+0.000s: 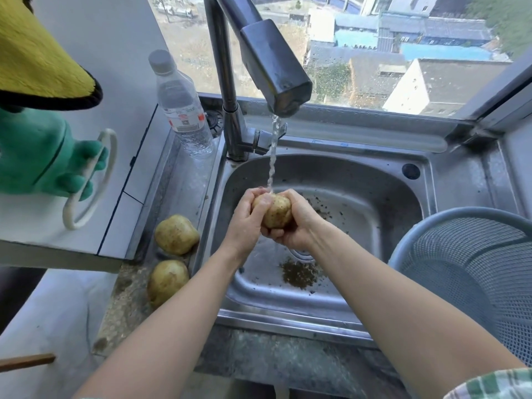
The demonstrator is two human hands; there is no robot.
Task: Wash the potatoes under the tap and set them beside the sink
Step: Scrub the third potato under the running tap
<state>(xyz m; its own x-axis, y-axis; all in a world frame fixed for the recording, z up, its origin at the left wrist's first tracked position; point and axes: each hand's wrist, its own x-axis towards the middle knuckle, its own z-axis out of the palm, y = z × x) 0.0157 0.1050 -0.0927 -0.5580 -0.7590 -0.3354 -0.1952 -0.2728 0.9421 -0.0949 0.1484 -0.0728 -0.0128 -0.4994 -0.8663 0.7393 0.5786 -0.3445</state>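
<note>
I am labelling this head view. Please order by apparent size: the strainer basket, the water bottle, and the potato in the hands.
1. Strainer basket, largest, though nearest the camera and cut off by the frame.
2. Water bottle.
3. Potato, smallest, partly covered by the left hand and right hand.

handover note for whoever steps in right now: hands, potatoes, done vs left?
Left hand: wrapped around the potato in hand, thumb across it.
Right hand: cupping the same potato from below and the side.
That potato is over the sink, directly under the running stream from the tap.
Two potatoes lie on the ledge left of the sink, apparently already set down.
Dirt specks have collected around the drain.
Left: finish rinsing this one, put it beside the other two. The blue mesh basket on the right looks empty as far as visible.
</note>
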